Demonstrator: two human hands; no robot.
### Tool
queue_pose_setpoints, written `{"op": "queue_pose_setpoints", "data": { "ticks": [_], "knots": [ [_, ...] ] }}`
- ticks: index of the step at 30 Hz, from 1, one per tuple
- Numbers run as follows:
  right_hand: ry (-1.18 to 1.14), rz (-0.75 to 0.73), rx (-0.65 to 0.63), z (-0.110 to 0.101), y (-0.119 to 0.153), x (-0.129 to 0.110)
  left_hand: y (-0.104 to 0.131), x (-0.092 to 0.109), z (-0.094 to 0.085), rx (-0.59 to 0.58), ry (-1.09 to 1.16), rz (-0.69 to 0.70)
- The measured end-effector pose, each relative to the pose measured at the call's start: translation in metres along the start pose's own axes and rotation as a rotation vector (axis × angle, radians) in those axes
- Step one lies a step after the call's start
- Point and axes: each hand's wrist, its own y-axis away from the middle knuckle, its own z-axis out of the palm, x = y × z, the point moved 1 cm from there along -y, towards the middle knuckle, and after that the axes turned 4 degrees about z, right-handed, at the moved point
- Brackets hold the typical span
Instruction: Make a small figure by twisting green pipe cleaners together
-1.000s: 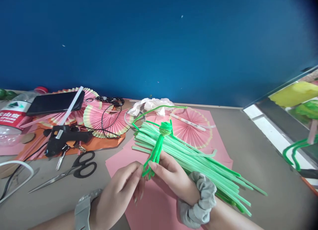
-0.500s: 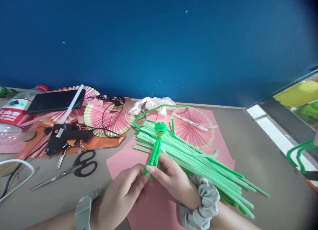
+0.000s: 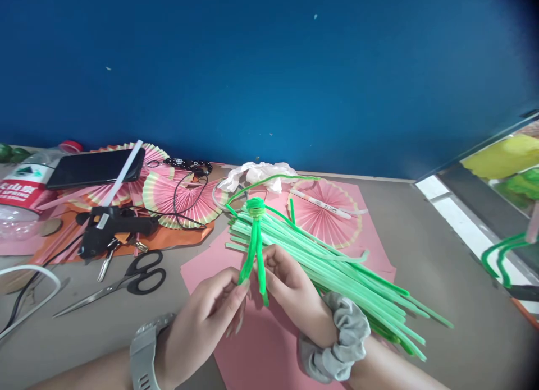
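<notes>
A bright green pipe-cleaner piece (image 3: 255, 209), with a coiled round top and long strands hanging from it, stands upright between my hands. My left hand (image 3: 217, 308) pinches the left strands near their lower end between thumb and fingers. My right hand (image 3: 290, 292) has its fingertips closed at the right strands, whose tips hang free below. Right behind lies a thick bundle of pale green pipe cleaners (image 3: 337, 280), with some darker green ones among them. Pink paper (image 3: 261, 351) is spread beneath my hands.
Scissors (image 3: 141, 275) and a black glue gun (image 3: 113, 230) lie at left, near a phone (image 3: 96, 168) and a plastic bottle (image 3: 23, 188). Pink pleated paper fans (image 3: 181, 202), crumpled white tissue (image 3: 256, 174) and a white marker (image 3: 320, 203) lie before a blue wall (image 3: 269, 81).
The green strands have parted into two legs, and the coiled top has shifted left and slightly up. My hands have drawn a little apart at the lower ends.
</notes>
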Motion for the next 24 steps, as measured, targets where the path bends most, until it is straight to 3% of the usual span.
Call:
{"op": "queue_pose_setpoints", "data": {
  "ticks": [8, 18, 21, 24],
  "knots": [
    [0.142, -0.080, 0.126, -0.0055, 0.0012, -0.0048, 0.0025, 0.0023, 0.0006, -0.032, -0.179, 0.042],
    [0.164, -0.038, -0.062, -0.0021, 0.0051, -0.0057, 0.0031, 0.0002, 0.0055, -0.069, -0.429, 0.150],
    [0.156, -0.039, -0.103, -0.0017, 0.0064, -0.0086, 0.0056, 0.0012, 0.0044, -0.077, -0.390, 0.195],
    [0.142, -0.052, -0.104, -0.0011, 0.0063, -0.0098, 0.0096, 0.0018, 0.0011, -0.033, -0.238, 0.347]
  ]
}}
